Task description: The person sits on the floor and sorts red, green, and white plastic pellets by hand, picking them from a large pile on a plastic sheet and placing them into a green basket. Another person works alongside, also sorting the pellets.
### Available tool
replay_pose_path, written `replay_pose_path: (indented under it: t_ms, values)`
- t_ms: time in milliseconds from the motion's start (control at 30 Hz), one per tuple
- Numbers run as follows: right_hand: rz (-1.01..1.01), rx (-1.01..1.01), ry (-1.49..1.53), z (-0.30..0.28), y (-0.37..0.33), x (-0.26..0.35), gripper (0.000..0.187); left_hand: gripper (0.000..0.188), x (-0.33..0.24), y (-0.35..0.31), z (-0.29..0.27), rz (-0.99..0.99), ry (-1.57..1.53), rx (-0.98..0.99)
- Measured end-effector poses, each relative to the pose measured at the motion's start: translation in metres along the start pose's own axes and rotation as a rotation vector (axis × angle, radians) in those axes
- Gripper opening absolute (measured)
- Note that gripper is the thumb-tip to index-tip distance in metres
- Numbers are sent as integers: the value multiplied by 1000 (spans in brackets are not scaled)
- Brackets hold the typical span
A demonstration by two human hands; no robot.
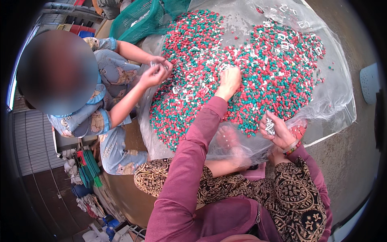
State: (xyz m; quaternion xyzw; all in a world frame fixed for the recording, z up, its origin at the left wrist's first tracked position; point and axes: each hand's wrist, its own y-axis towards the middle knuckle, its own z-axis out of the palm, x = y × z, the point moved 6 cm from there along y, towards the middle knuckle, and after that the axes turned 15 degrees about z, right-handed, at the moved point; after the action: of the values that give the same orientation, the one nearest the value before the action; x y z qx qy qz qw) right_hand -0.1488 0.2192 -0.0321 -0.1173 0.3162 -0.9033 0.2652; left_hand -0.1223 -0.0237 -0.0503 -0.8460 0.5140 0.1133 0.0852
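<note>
1. While the right hand (279,131) is curling around a small bunch of clear pieces (269,127), the bunch is resting against its fingers, near the edge of the pile of red, green and white bits (266,90).

2. The clear pieces are looking thin and light, so they are probably weighing very little. They are seeming stiff, maybe a bit slippery, and a hard squeeze could be risking a crack. Their long, straight sides are looking like the best place for pinching.

3. The left hand (230,80) is bending down over the middle of the pile, ahead of the right hand and to its left. Its fingertips are hiding, so I cannot tell if it is gripping anything.

4. White pieces (222,66) are lying just beside the left hand's fingers. More loose frames (284,44) are lying farther off, at the pile's far right.

5. Everything is sitting on a see-through sheet (332,86). Another person's hands (155,75) are hanging by the pile's left edge.
</note>
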Motion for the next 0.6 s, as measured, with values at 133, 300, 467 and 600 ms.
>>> replay_pose_path:
  t_ms: [133,300,467,600]
  values:
    - [-70,-49,209,-16,-2,7,39,24,-73,-1,-49,50,-326,-80]
    - [-164,-105,304,3,-15,15,47,29,-163,-41,-68,484,-387,132]
    - [-116,75,233,-37,0,11,28,30,-146,-46,-114,521,-385,-107]
    - [-69,13,135,-3,-7,6,22,30,44,-32,-75,-27,-1,166]
